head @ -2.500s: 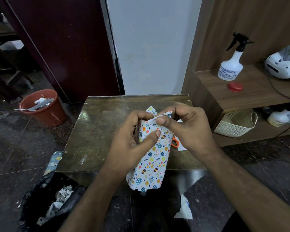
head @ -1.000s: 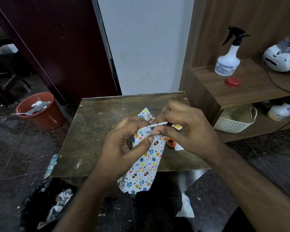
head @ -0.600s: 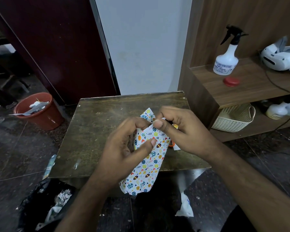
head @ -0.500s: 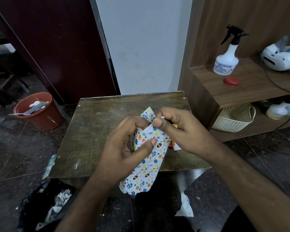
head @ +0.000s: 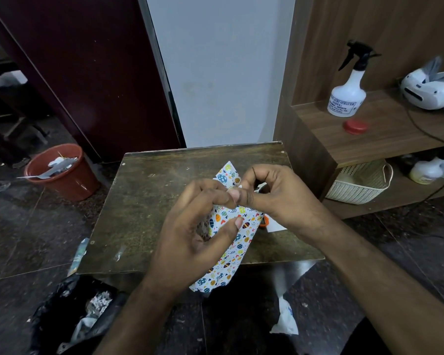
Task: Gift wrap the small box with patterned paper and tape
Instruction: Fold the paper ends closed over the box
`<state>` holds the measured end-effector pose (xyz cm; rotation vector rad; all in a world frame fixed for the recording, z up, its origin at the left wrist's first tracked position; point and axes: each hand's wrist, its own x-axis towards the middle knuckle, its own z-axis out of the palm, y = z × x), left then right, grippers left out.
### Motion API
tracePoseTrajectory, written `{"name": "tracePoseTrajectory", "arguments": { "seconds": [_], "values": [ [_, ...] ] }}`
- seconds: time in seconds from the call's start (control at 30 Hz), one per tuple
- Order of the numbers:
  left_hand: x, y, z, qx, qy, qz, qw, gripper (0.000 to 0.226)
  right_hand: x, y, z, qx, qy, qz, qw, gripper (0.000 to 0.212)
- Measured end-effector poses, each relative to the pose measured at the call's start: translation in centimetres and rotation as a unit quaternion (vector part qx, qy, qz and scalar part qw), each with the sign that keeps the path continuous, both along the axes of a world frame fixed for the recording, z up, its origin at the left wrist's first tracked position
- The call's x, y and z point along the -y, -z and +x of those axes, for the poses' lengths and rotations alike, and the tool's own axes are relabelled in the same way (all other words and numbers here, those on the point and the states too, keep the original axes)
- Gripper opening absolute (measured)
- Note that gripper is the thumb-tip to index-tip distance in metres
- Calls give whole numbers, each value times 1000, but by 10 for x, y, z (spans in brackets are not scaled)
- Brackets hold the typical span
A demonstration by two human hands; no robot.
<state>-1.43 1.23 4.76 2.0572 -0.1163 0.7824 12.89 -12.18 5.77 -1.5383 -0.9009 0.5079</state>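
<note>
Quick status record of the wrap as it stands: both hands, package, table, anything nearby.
left hand: grips the wrapped box, thumb across its patterned face
right hand: pinches the paper at the package's far end
wrapped box: covered in patterned paper, held above the table, near end past the table edge
far flap: sticks up, not folded flat
tape: none clearly visible
table: dark and worn
scissors: only an orange handle shows under the right hand
bin: red-brown, on the floor to the left

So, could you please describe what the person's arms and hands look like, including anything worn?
Both forearms are bare, with no sleeves in view. The left hand and right hand wear no gloves, rings or watch; the fingers show short nails.
</note>
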Motion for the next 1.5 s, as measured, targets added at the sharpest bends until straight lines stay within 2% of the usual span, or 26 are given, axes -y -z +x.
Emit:
{"name": "tracePoseTrajectory", "arguments": {
  "seconds": [0.07,0.2,0.3,0.33,0.47,0.57,0.8,1.0,1.3,1.5],
  "values": [
    [2,-1,-1,-1,-13,10,1000,18,0,2,0,-24,8,-12,1000,33],
    [4,-4,-2,4,-25,13,1000,19,-1,9,4,-37,65,-26,997,60],
    [4,-3,-2,0,-19,1,1000,19,2,8,5,-70,28,-45,996,76],
    [4,-3,-2,-5,-17,-2,1000,19,3,6,5,-87,7,-44,995,74],
    [8,-6,-3,-11,-22,-11,1000,19,5,-2,0,-174,-76,-5,982,41],
    [9,-7,-4,5,-43,10,999,19,3,-4,0,-184,-79,11,980,36],
    [5,-4,-3,-12,-35,-41,998,21,1,-2,0,-111,-38,38,992,23],
    [4,-1,-3,-29,-7,-84,996,22,-1,2,4,6,1,33,999,21],
    [2,-4,-3,-29,2,-148,989,23,-2,0,-2,137,51,55,988,10],
    [3,-7,-4,-11,-2,-133,991,25,-1,-1,-4,201,75,74,974,12]
  ]
}}
